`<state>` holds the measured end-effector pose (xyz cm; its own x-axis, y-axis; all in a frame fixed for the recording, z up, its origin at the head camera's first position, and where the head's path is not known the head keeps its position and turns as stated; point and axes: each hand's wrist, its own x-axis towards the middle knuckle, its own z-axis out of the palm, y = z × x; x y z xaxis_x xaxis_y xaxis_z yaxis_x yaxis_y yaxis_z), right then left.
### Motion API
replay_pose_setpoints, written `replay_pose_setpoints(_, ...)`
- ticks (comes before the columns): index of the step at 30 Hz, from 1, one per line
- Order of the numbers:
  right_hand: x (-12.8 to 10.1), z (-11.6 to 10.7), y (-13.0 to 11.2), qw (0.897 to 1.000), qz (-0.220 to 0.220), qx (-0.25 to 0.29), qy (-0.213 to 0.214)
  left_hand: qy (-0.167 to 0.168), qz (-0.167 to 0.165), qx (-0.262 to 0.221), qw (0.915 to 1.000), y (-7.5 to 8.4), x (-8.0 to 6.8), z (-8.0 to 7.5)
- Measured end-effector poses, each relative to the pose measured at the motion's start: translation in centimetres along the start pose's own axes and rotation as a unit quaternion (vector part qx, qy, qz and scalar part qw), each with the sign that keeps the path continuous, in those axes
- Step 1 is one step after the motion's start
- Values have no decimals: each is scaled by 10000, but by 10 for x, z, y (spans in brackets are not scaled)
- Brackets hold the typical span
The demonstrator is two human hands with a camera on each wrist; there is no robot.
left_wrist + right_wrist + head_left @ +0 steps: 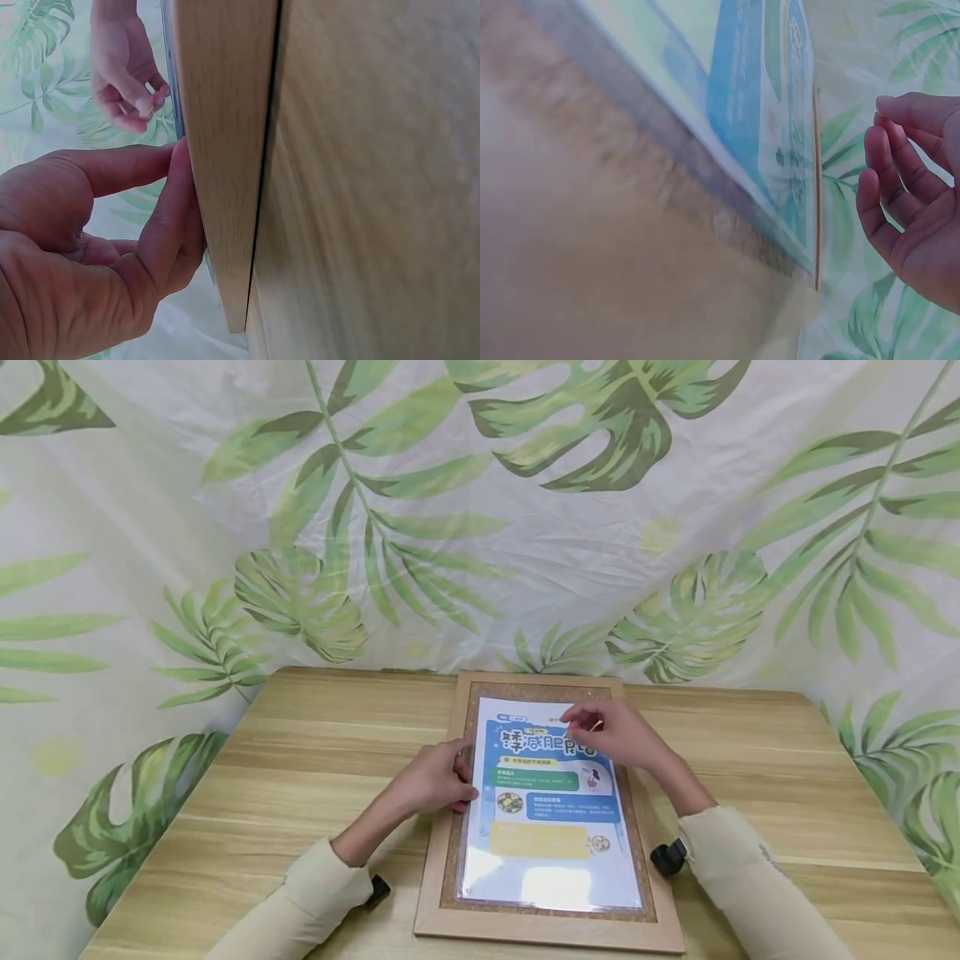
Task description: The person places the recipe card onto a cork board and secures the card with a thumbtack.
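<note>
A blue-and-white poster in a clear, glossy cover (551,881) lies on a cork board with a wooden frame (547,935). My left hand (435,777) is at the poster's left side; its thumb and forefinger tips stand apart there, touching the edge. In the left wrist view, the fingertips of that left hand (120,225) come down just inside the frame's side bar (225,135). Over the poster's upper right part hovers my right hand (615,733), thumb and forefinger pinching a tiny yellowish thing, its kind too small to make out. The right wrist view shows the right hand's (922,180) other fingers loosely bent.
The board lies on a wood-grain table (300,760) with its far end close to a leaf-print cloth (420,510) hanging behind. Table surface runs on both sides of the board. Dark wrist cameras sit by each sleeve (315,893).
</note>
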<state>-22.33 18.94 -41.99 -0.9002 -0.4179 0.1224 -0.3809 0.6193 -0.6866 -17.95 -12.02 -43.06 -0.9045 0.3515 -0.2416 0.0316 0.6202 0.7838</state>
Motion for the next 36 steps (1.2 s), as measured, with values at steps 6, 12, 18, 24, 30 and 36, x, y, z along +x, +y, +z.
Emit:
replay_pose_setpoints(6,19,14,0,9997,-233,83,-62,-17,25,67,10000,-1,1,0)
replay_pose_setpoints(12,36,27,-4,9995,-188,153,-193,-44,52,-46,10000,-3,2,0)
replay_pose_setpoints(18,53,38,-8,9989,43,334,-327,-73,87,-166,9998,-5,2,0)
replay_pose_setpoints(24,66,49,-8,9976,341,518,-312,-88,76,-148,9998,-3,2,-2)
replay_pose_setpoints(30,76,57,-7,9958,500,726,-253,-136,73,-97,9998,-2,2,-3)
replay_pose_setpoints(36,84,65,-3,9953,549,773,-189,-155,118,-70,9998,-4,3,-2)
